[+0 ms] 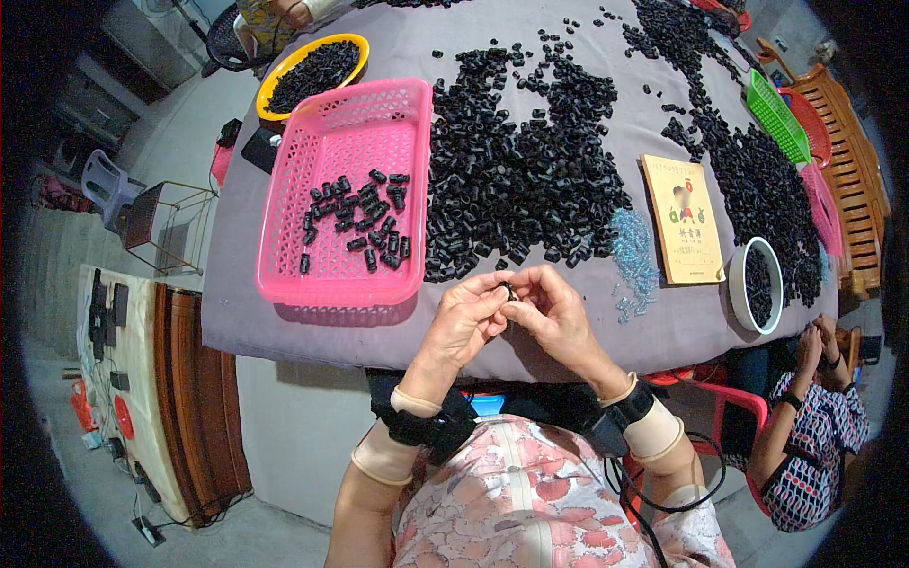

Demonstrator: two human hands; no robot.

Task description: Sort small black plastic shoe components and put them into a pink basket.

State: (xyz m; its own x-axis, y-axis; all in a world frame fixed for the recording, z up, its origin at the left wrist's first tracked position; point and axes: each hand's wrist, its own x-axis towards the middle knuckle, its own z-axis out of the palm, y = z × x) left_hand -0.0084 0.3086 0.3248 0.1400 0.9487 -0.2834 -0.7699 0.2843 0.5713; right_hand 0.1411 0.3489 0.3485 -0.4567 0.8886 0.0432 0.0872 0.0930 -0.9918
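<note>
Near the front edge of the cloth-covered table, my left hand (464, 316) and my right hand (555, 310) meet, fingertips closed on a small black plastic piece (510, 292). Fingers hide most of that piece. Just beyond them spreads a wide heap of short black cylindrical parts (525, 175). Left of my hands stands a pink perforated basket (414, 180), with several black cylinders (365, 213) gathered in its near half. A small pile of clear bluish pieces (632, 256) lies to the right of the heap.
A yellow bowl (265, 106) of black parts sits at the far left. On the right are a cream notebook (684, 222), a white bowl (735, 289), a second black heap (757, 189) and a green basket (772, 118). Another person (814, 445) sits at the right; dark cables hang by my right arm.
</note>
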